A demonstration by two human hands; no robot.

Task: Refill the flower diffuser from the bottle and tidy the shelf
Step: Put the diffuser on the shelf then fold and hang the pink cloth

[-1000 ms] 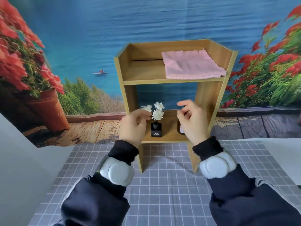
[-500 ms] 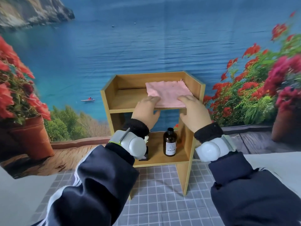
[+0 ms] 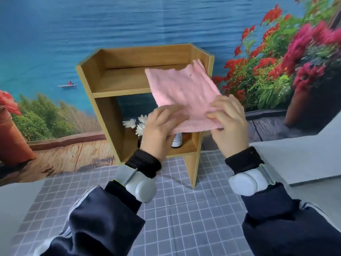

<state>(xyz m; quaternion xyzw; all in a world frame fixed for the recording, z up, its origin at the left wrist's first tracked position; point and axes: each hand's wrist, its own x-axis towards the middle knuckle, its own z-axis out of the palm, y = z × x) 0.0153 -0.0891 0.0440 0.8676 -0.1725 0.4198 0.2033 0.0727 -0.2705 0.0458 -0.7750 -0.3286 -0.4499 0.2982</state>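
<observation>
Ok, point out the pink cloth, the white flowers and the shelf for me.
pink cloth (image 3: 181, 91), head view, middle of the fabric.
white flowers (image 3: 129, 123), head view, left bloom.
shelf (image 3: 121, 81), head view, bare top board.

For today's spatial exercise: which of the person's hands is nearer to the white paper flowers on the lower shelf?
Left. The left hand almost overlaps the white paper flowers; the right hand grips the pink cloth farther right.

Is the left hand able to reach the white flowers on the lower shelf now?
Probably not at once. The left hand is close to the white flowers with nothing between them, but, like the right hand, it is gripping the pink cloth and must release it first.
</observation>
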